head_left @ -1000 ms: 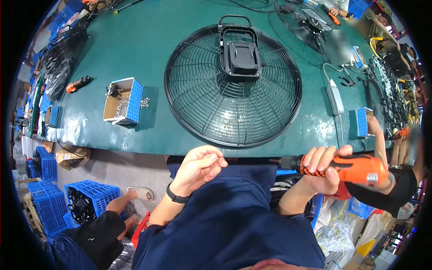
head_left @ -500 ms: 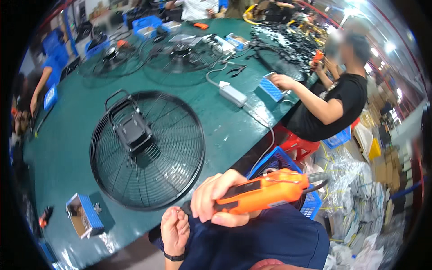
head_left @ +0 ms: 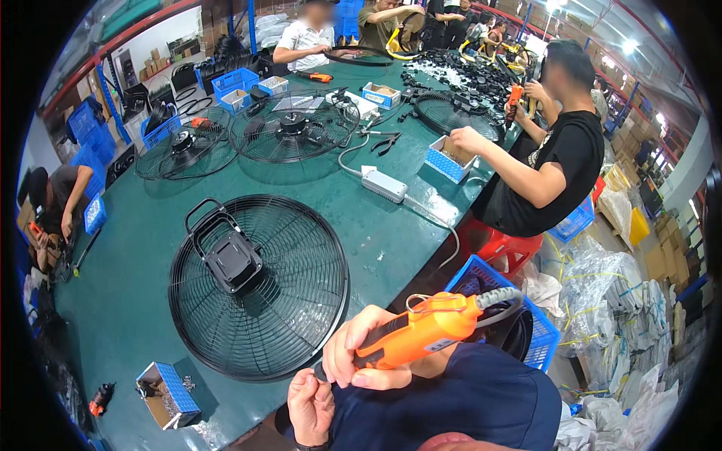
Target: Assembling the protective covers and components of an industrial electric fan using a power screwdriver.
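Green tabletop [head_left: 113, 301] stretches away, its far end cluttered. An orange screwdriver [head_left: 425, 328] is clamped in the right hand [head_left: 362, 352], just nearer than the black fan [head_left: 259, 289]; the screwdriver's tip is hidden at the left hand [head_left: 310, 407], whose fingertips meet, perhaps around something tiny.

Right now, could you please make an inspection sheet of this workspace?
Surface: green tabletop, shiny.
Main items: black caged fan, flat; orange power tool.
Clutter: blue box of small parts near the fan; pliers farther back.
Right hand: fingers wrapped around the tool.
Left hand: fingers curled near the tool's tip; contents unclear.
Cables: grey cord loops from the tool; another cable runs over the tabletop's edge.
Surroundings: blue crate beside the tabletop; co-worker at right.
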A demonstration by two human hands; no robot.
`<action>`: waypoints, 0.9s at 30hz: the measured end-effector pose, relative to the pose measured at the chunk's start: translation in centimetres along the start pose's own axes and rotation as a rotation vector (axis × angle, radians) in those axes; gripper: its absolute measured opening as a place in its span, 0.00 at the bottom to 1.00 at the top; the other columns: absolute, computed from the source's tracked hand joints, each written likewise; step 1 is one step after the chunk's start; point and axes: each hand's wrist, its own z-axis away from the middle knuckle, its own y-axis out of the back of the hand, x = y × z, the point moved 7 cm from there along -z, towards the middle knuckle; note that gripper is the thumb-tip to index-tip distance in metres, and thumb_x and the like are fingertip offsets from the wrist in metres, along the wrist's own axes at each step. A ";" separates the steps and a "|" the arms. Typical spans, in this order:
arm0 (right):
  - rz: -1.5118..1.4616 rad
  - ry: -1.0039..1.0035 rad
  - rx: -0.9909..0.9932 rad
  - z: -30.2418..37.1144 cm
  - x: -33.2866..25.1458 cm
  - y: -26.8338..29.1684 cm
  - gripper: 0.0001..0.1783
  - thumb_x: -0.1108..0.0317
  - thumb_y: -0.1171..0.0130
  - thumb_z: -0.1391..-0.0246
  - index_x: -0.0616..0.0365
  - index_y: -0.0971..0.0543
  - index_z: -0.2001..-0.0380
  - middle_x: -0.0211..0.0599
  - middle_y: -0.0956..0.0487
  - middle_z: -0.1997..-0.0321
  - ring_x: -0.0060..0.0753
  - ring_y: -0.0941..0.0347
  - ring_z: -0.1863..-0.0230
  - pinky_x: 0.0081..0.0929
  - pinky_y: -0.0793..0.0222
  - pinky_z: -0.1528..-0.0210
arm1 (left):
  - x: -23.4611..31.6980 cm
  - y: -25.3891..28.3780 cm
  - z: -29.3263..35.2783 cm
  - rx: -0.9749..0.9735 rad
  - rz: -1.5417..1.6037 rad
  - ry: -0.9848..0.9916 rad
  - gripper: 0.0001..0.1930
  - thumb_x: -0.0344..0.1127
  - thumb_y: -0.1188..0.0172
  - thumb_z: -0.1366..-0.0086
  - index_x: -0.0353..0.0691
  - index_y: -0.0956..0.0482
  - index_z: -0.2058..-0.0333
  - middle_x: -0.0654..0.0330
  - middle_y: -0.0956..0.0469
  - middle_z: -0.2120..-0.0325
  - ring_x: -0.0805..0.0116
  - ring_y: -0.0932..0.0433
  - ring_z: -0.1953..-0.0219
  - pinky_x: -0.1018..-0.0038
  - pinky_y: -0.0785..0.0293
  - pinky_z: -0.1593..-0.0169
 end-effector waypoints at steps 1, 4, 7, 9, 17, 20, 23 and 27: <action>0.001 -0.001 0.000 0.0 0.0 0.0 0.26 0.82 0.47 0.57 0.59 0.39 0.52 0.39 0.27 0.77 0.34 0.28 0.75 0.34 0.29 0.68 | -0.1 0.0 0.0 0.003 0.003 0.012 0.06 0.28 0.44 0.38 0.37 0.24 0.62 0.57 0.23 0.75 0.76 0.36 0.83 0.84 0.40 0.83; -0.005 0.005 -0.002 0.0 0.0 0.1 0.26 0.82 0.47 0.57 0.59 0.39 0.52 0.40 0.27 0.77 0.34 0.28 0.75 0.35 0.28 0.68 | -0.3 -0.1 0.2 0.028 -0.023 -0.004 0.06 0.31 0.47 0.35 0.32 0.29 0.67 0.58 0.28 0.74 0.79 0.38 0.84 0.87 0.42 0.84; -0.039 -0.004 -0.002 0.2 -0.2 0.2 0.24 0.82 0.48 0.55 0.59 0.40 0.53 0.39 0.28 0.76 0.33 0.28 0.74 0.33 0.29 0.67 | -0.4 -0.4 0.2 0.024 -0.053 -0.005 0.07 0.33 0.47 0.35 0.34 0.29 0.69 0.58 0.28 0.75 0.78 0.38 0.84 0.86 0.42 0.85; -0.069 -0.017 -0.005 0.3 -0.2 0.3 0.22 0.83 0.48 0.52 0.58 0.40 0.54 0.38 0.28 0.76 0.32 0.29 0.72 0.31 0.30 0.66 | -0.7 -0.1 0.1 0.054 -0.045 0.030 0.09 0.34 0.46 0.35 0.35 0.29 0.71 0.58 0.28 0.76 0.78 0.39 0.85 0.85 0.43 0.86; -0.086 -0.074 0.009 0.5 0.0 1.0 0.25 0.81 0.47 0.54 0.56 0.39 0.53 0.39 0.28 0.76 0.34 0.28 0.74 0.36 0.30 0.66 | -0.7 0.4 -0.3 -0.009 -0.138 -0.015 0.09 0.36 0.45 0.35 0.36 0.25 0.66 0.54 0.24 0.79 0.76 0.39 0.89 0.81 0.45 0.87; -0.095 -0.103 0.019 0.7 0.3 1.3 0.24 0.81 0.47 0.54 0.56 0.40 0.53 0.38 0.28 0.76 0.35 0.28 0.74 0.38 0.30 0.65 | -0.6 0.7 -0.3 -0.005 -0.189 -0.031 0.09 0.36 0.44 0.36 0.35 0.25 0.65 0.55 0.24 0.79 0.75 0.37 0.88 0.80 0.44 0.87; -0.046 -0.085 0.073 0.9 0.4 1.8 0.23 0.80 0.47 0.53 0.56 0.41 0.54 0.40 0.28 0.75 0.35 0.28 0.73 0.38 0.29 0.65 | -0.4 0.9 -0.2 0.041 -0.201 -0.080 0.08 0.32 0.45 0.36 0.33 0.25 0.62 0.56 0.23 0.77 0.73 0.34 0.84 0.79 0.39 0.83; -0.026 -0.063 0.131 0.9 0.3 2.0 0.23 0.81 0.47 0.53 0.56 0.41 0.55 0.41 0.28 0.75 0.35 0.27 0.73 0.38 0.29 0.66 | -0.5 0.5 -0.3 0.039 -0.146 -0.096 0.09 0.30 0.46 0.36 0.33 0.25 0.59 0.55 0.24 0.73 0.73 0.33 0.80 0.80 0.37 0.79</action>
